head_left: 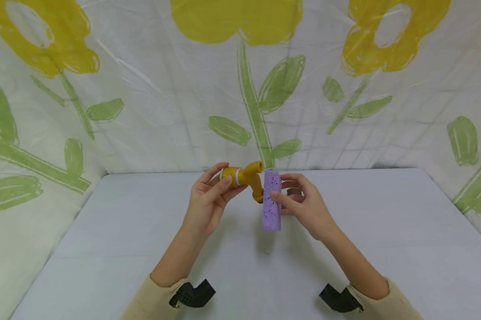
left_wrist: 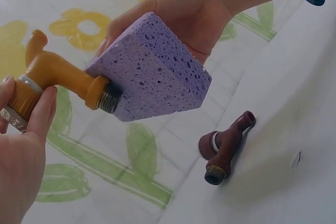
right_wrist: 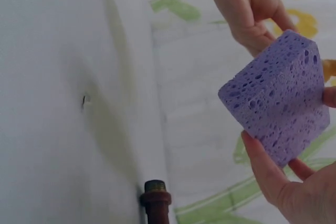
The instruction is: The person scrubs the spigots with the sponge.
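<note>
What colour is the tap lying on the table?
Dark reddish-brown tap with a brassy threaded end; clearest in the left wrist view.

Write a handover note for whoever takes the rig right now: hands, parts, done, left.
Left hand: grips the yellow faucet by its body, held above the table.
Right hand: fingers pinch the purple sponge, upright in the air.
The faucet's threaded end touches the sponge's face.
The dark red faucet lies on the table, untouched.
Done: both items lifted and brought together.
Left: likely wiping the yellow faucet, then the red one.

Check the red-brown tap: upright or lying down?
Lying down. The red-brown tap rests on its side on the white table, untouched by either hand.
</note>
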{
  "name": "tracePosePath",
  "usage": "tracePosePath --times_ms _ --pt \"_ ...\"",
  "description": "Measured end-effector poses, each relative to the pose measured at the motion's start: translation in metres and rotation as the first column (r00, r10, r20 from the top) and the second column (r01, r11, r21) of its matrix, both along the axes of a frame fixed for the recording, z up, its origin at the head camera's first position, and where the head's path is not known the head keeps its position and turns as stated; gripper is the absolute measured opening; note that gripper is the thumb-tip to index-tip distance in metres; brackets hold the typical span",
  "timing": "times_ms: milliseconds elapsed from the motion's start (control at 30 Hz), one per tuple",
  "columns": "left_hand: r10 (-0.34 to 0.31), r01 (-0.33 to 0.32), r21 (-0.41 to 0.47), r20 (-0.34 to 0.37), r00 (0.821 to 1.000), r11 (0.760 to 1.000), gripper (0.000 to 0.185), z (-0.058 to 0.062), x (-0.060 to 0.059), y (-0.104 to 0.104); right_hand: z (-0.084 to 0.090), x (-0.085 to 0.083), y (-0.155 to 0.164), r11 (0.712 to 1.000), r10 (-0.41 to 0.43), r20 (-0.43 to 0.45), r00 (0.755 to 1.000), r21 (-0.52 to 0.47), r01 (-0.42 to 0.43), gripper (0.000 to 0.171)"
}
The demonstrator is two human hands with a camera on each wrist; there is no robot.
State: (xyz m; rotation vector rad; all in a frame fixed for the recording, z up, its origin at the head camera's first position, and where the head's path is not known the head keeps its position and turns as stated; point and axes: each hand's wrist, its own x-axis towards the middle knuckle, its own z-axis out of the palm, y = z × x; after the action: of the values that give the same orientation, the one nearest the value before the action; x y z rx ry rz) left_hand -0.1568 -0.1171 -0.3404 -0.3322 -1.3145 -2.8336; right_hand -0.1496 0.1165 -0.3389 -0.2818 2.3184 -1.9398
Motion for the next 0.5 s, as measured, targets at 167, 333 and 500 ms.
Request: tracePosePath --times_ms 167,333,500 --pt "0.041 -0.042 0.039 0.020 0.999 0.998 0.039 0.0010 -0.0006 0.0019 -0.0001 0.0013 0.0007 0.998 0.056 -0.009 0.998 0.039 -0.056 0.053" --pt "0.034 -0.036 0.062 0.027 0.999 0.997 0.036 0.0005 -0.0009 0.0019 0.0015 0.0011 0.0002 0.998 0.057 0.024 0.998 -0.021 -0.056 0.055" --pt "-0.012 0.011 0.041 0.021 1.000 0.999 0.039 -0.0005 0.0005 0.0014 0.0016 -0.0012 0.0022 0.997 0.018 0.045 0.999 -0.082 -0.015 0.054"
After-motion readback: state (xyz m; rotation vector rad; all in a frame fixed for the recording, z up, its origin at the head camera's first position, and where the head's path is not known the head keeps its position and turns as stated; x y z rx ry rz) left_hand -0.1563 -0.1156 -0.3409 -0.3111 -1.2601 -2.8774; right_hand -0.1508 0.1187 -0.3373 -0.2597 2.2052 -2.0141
